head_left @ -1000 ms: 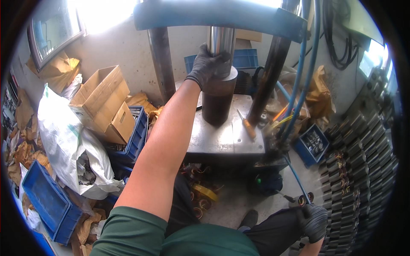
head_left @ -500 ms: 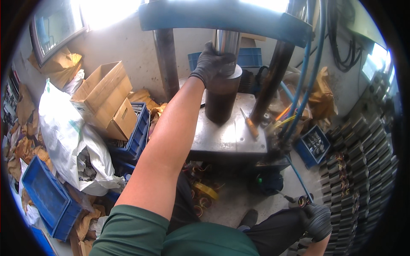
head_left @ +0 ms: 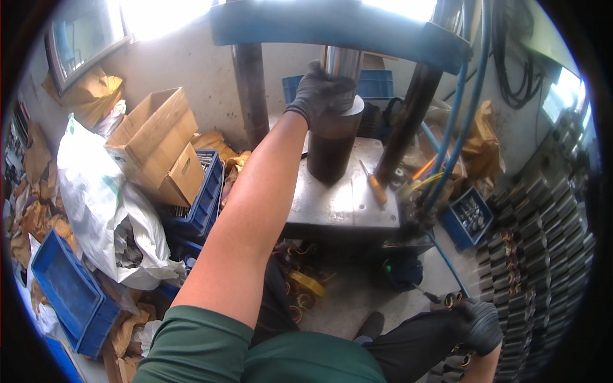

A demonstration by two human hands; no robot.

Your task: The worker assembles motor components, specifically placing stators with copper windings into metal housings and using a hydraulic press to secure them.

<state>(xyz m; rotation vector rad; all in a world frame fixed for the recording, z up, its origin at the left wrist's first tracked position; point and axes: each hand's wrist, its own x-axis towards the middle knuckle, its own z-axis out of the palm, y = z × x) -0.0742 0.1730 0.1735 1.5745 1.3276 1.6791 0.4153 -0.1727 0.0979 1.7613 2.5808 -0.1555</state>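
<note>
My left hand [head_left: 322, 89], in a dark glove, grips the top rim of a dark steel cylinder [head_left: 332, 153]. The cylinder stands upright on the grey metal plate [head_left: 348, 207] of a press, right under the shiny ram [head_left: 343, 59] and the blue top beam [head_left: 332, 25]. My left arm reaches straight out to it. My right hand [head_left: 480, 327], also gloved, hangs low at the right beside my knee, fingers curled. Whether that hand holds anything is hidden.
A tool with an orange handle [head_left: 375, 186] lies on the plate beside the cylinder. Cardboard boxes [head_left: 156, 143], a white sack [head_left: 96, 198] and blue crates [head_left: 67, 293] crowd the left. Stacked dark metal parts [head_left: 539, 255] fill the right, and blue hoses [head_left: 456, 127] hang by the press column.
My left hand stays on the cylinder's top; the view has shifted slightly. The right hand has barely moved.
</note>
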